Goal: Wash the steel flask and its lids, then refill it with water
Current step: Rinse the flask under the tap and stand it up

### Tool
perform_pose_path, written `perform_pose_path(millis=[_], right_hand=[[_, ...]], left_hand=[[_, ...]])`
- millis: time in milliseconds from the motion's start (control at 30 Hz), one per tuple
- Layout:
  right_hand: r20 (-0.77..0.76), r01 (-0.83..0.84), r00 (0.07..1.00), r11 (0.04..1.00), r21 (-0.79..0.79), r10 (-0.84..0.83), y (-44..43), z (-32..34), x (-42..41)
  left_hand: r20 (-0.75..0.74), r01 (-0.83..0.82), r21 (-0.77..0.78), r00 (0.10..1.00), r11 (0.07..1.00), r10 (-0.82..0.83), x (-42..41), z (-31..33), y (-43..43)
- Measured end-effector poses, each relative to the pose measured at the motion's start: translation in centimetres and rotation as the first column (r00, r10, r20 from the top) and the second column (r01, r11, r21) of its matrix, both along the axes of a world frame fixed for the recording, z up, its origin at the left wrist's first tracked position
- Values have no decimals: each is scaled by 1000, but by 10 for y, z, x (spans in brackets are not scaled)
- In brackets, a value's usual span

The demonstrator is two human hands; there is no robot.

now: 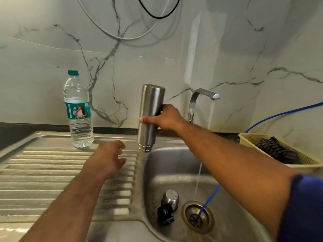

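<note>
Blue sleeve (300, 206), rt hand (166, 117) grips inverted flask (150, 102) over sink (166, 165) rim.

Single head-worn wide-angle view, forward and down, close over the sink (158, 165) and drainboard (52, 173).

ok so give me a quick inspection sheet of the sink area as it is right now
surface: steel sink with ribbed drainboard; tap running into the bowl
job's things: steel flask held mouth-down over the sink edge; steel lid and black lid lie in the bowl
clutter: capped water bottle upright on the drainboard; basket holding a dark cloth
grippers: right hand grips the flask; left hand hovers over the drainboard, holding nothing
cables: blue tube runs into the drain; black cable and grey cable loop on the wall
surroundings: marble-look wall
</note>
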State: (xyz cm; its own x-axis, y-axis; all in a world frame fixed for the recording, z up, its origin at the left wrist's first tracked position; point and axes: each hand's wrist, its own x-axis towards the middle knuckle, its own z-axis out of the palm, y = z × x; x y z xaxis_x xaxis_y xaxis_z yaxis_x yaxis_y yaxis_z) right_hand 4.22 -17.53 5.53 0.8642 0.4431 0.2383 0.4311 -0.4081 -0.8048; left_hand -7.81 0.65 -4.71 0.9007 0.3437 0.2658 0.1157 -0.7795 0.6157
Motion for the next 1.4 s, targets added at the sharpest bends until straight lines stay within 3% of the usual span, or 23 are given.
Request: perform_pose_path(millis=[233,433,800,1033,1233,1400], right_hand=[[6,41,999,999,-28,-40,80,-14,30],[32,46,998,999,-21,-46,104,-27,33],[-41,42,998,997,-68,-45,90,-31,19],[55,94,995,981,-167,-86,33,-33,3],[70,-111,986,915,-389,149,-39,-75,-36],[22,-187,962,721,-667,271,-71,-130,-53]], left_hand=[[-86,-50,162,994,986,65,4,-1,-1],[-106,-67,194,990,979,89,5,-1,-4],[-82,-80,216,992,973,99,3,5,-7],[-29,-78,156,996,985,84,5,6,-11],[14,-42,71,999,997,41,0,8,-24],[49,55,56,997,997,-58,-5,9,-43]])
